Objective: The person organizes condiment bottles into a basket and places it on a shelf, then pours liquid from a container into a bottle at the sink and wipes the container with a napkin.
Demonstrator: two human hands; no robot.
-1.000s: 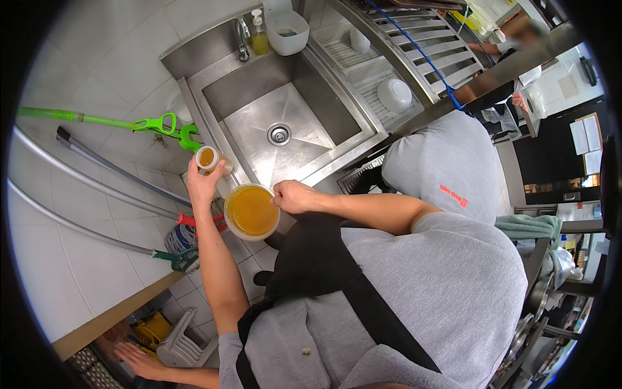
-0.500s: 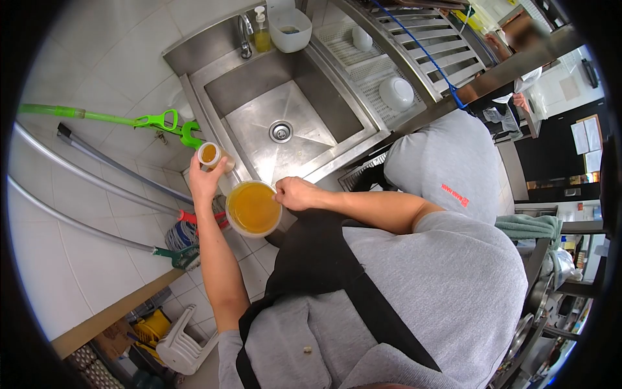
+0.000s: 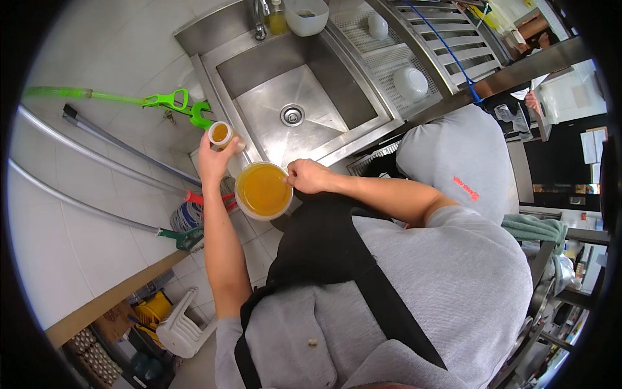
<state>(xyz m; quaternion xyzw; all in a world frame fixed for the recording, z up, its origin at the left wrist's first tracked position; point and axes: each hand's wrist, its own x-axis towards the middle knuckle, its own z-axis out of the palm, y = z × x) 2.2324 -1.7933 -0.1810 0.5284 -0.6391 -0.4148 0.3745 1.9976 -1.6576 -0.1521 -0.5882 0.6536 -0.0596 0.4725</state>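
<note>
My left hand (image 3: 215, 161) is wrapped round a small white-rimmed jar (image 3: 221, 133) with amber contents, near the sink's front left corner. My right hand (image 3: 307, 176) grips the rim of a round clear tub (image 3: 264, 190) filled with yellow-orange liquid. The tub hangs upright in front of the sink, right beside and below the jar. The steel sink (image 3: 278, 123) lies beyond both hands, with its drain showing.
A faucet (image 3: 260, 29), soap bottle (image 3: 277, 19) and white container (image 3: 307, 16) stand behind the sink. White bowls (image 3: 410, 84) rest on the rack at right. A person in grey (image 3: 453, 165) is close by at right. Mop handles (image 3: 110, 152) lean at left.
The view has shifted, so sink and tub appear higher and further right. Both hands keep their holds. Another person's hand, seen at lower left a second ago, is gone.
</note>
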